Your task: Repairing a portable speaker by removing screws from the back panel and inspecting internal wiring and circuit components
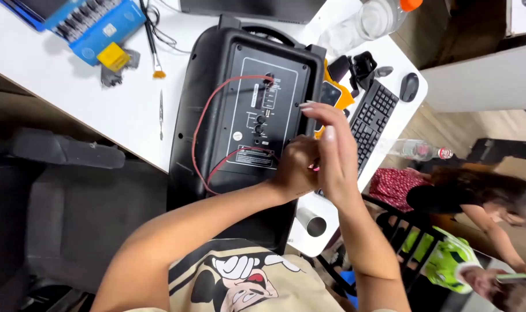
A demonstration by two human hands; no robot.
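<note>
Both hands at the right edge of a black speaker lying on its front

The black speaker (240, 110) lies back-panel up on the white tabletop (101, 98), a red wire (200, 124) looping over the panel; the left hand (295, 167) has its grip curled together at the speaker's right edge, on what I cannot tell; the right hand (332, 153) stands just beside it, fingers straight and apart; a black keyboard (373, 124) lies near.

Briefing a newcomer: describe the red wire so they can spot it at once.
Start at the big black speaker cabinet lying back-up on the white table. On its rear control panel, the red wire loops from the top jacks down the left side to the bottom plate, near the left hand. It is the only red line there.
</note>
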